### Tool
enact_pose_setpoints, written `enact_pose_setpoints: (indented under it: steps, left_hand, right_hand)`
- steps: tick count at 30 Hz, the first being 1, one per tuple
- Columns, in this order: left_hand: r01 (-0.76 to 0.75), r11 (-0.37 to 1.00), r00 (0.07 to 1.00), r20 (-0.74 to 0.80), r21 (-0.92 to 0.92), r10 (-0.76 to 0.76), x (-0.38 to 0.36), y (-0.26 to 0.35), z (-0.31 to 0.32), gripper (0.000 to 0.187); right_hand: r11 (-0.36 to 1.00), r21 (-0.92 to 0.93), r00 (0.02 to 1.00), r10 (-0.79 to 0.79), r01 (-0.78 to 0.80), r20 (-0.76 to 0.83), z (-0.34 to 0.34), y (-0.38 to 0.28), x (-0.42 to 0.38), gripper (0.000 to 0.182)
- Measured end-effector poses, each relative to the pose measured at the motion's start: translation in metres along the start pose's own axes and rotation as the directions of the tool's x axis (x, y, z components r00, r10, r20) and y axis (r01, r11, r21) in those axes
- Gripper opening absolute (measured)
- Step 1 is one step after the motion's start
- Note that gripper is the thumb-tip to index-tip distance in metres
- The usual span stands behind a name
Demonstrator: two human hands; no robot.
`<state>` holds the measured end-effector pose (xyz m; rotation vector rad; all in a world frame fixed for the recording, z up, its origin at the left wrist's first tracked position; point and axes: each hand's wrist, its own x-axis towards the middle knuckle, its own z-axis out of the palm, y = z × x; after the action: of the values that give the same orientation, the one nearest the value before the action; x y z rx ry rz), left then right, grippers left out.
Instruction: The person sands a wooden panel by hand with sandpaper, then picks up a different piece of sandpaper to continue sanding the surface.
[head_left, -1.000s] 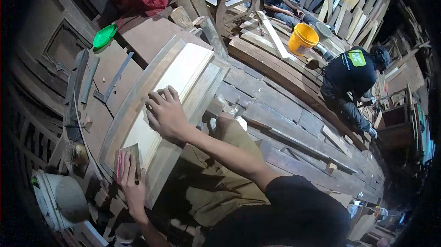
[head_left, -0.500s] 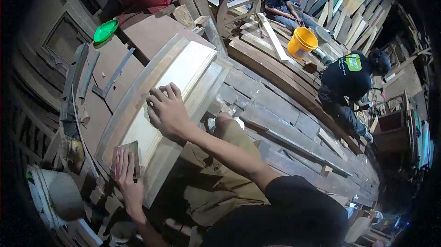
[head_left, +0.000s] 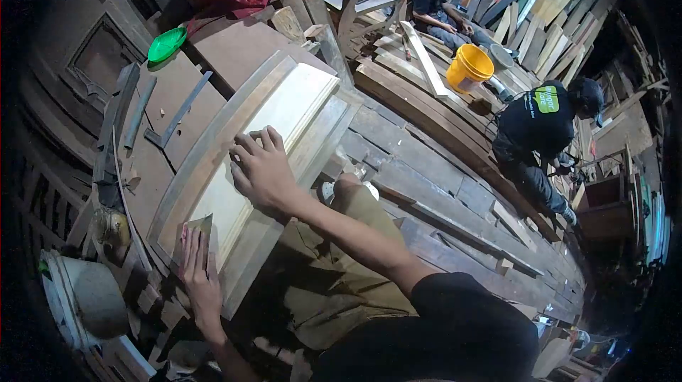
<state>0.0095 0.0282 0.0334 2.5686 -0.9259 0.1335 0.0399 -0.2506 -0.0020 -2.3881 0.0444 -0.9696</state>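
Left hand (head_left: pixel 202 279) grasps a thin sheet (head_left: pixel 197 231) against the near end of the curved board (head_left: pixel 288 101). Right hand (head_left: pixel 268 177), unclenched, rests on its pale face. Beyond: green dish (head_left: pixel 167 45), then yellow bucket (head_left: pixel 469 68).

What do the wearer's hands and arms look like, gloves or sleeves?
Right hand: no glove, bare wrist, plain short black sleeve ending around the elbow. Left hand: no glove, bare wrist, sleeve not in view. No watch or bracelet visible.
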Motion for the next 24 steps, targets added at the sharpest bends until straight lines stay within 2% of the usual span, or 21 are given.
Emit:
enact_pose_setpoints:
  steps: [2,5,8,9,12,13,16,17,20,21,23,24]
  left_hand:
    - [0.090,0.995,0.996,0.009,-0.039,-0.090,-0.006,-0.008,0.005,0.041]
    - [0.225,0.968,0.969,0.131,-0.109,-0.210,-0.011,-0.023,0.006,0.045]
    - [-0.069,0.990,0.998,0.012,0.127,0.068,-0.004,0.005,0.011,0.056]
    - [-0.073,0.992,0.997,0.016,0.104,0.071,-0.005,0.016,0.011,0.065]
    - [-0.085,0.994,0.996,0.034,0.065,0.083,-0.004,-0.009,0.004,0.067]
    - [0.008,0.991,1.000,-0.020,0.131,-0.005,-0.001,-0.007,-0.002,0.069]
    - [-0.086,0.989,0.995,0.051,0.124,0.080,-0.010,0.006,0.001,0.070]
    - [-0.138,0.987,0.985,0.118,0.081,0.128,-0.015,0.021,0.003,0.069]
    - [0.009,1.000,0.999,0.038,0.025,-0.010,-0.010,-0.004,0.010,0.069]
    - [0.015,0.998,1.000,-0.001,0.064,-0.015,-0.003,-0.009,0.001,0.068]
    - [-0.089,0.990,0.996,0.017,0.106,0.087,-0.012,-0.004,0.009,0.067]
    - [-0.160,0.980,0.987,0.033,0.117,0.157,-0.016,0.002,0.015,0.067]
  right_hand:
    - [1.000,0.007,1.000,-0.004,0.004,0.000,-0.002,0.000,0.000,0.034]
    - [0.999,0.012,0.999,-0.031,0.031,-0.021,-0.001,0.000,0.001,0.033]
    - [0.999,0.019,0.999,-0.030,0.030,-0.026,0.000,0.000,0.001,0.032]
    - [1.000,0.010,1.000,-0.023,0.023,-0.020,0.001,0.000,0.001,0.031]
    - [1.000,-0.011,1.000,-0.001,0.001,-0.004,0.000,0.000,-0.001,0.032]
    - [1.000,-0.011,1.000,0.002,-0.002,-0.002,-0.001,-0.001,0.000,0.033]
    - [1.000,0.005,1.000,0.002,-0.002,0.007,-0.003,0.000,0.002,0.035]
    - [1.000,0.015,1.000,0.004,-0.004,-0.002,-0.002,0.000,0.001,0.036]
    - [0.999,0.033,1.000,0.013,-0.013,0.010,0.000,0.000,-0.003,0.037]
    - [0.999,0.028,1.000,0.018,-0.018,0.006,-0.001,-0.002,-0.003,0.037]
    - [1.000,-0.024,1.000,0.004,-0.004,0.003,-0.003,-0.002,-0.001,0.036]
    - [0.998,0.043,0.997,0.035,-0.038,0.068,-0.007,-0.003,0.002,0.035]
